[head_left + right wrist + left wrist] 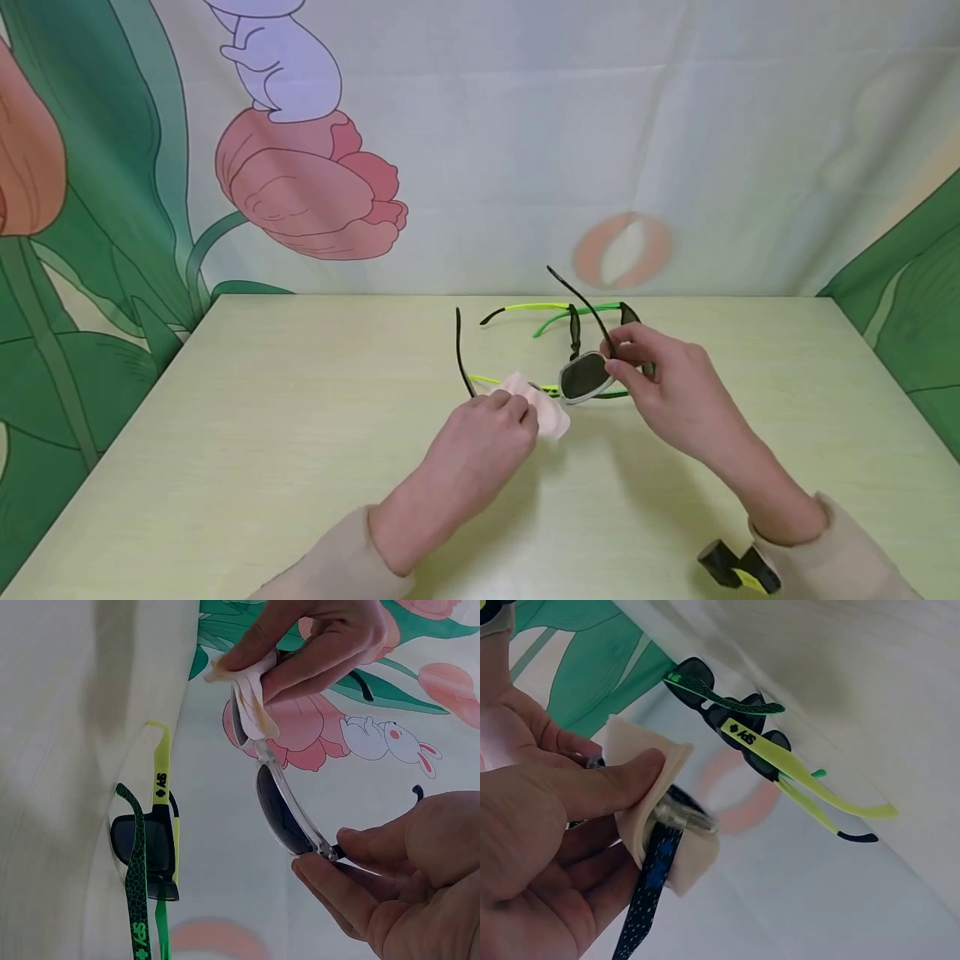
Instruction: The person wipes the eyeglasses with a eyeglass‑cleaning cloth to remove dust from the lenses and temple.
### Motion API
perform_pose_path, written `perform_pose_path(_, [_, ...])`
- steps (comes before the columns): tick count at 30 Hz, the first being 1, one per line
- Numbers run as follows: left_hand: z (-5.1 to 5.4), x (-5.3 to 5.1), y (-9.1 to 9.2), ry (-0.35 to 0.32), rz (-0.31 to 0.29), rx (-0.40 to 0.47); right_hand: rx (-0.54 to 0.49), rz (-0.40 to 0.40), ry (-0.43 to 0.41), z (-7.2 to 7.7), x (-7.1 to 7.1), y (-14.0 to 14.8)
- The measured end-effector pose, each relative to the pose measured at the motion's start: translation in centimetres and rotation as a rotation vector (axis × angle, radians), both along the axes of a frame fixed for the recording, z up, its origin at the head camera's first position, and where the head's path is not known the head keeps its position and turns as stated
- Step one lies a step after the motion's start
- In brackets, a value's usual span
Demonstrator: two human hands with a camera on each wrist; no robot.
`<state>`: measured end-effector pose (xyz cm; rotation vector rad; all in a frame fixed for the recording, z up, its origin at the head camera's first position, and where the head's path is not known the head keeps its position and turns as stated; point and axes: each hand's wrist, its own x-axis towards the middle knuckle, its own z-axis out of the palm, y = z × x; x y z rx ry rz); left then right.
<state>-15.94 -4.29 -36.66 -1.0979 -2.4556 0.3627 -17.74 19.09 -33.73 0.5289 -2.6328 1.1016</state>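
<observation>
My left hand pinches a pale pink cloth folded over one lens of a pair of sunglasses. These have a clear frame, dark lenses and dark temples; a speckled temple shows below the cloth in the left wrist view. With thumb and fingers, my right hand grips the same pair at the hinge end. The right wrist view leaves the lens nearer this hand uncovered, while the cloth hides most of the other. Both hands hold the pair above the table.
Behind the held pair, black-framed sunglasses with yellow temples and another pair with green temples stand close together on the pale wooden table. A printed curtain hangs behind. A black and yellow device is by the right sleeve.
</observation>
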Motion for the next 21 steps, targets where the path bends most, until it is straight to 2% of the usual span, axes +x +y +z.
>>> perform_pose_path(6, [0.1,0.4,0.3,0.005,-0.009,-0.093,0.046,0.003,0.102,0.1,-0.4,-0.3])
perform_pose_path(12, [0.0,0.7,0.5,-0.027,-0.023,-0.125,0.122,-0.006,0.183,0.0,-0.7,-0.3])
perform_pose_path(18, [0.1,1.1,0.5,-0.044,-0.059,-0.119,0.168,-0.007,0.182,-0.1,-1.2,-0.1])
perform_pose_path(21, [0.1,1.3,0.5,-0.024,-0.082,-0.129,0.163,-0.008,0.167,-0.2,-1.4,-0.1])
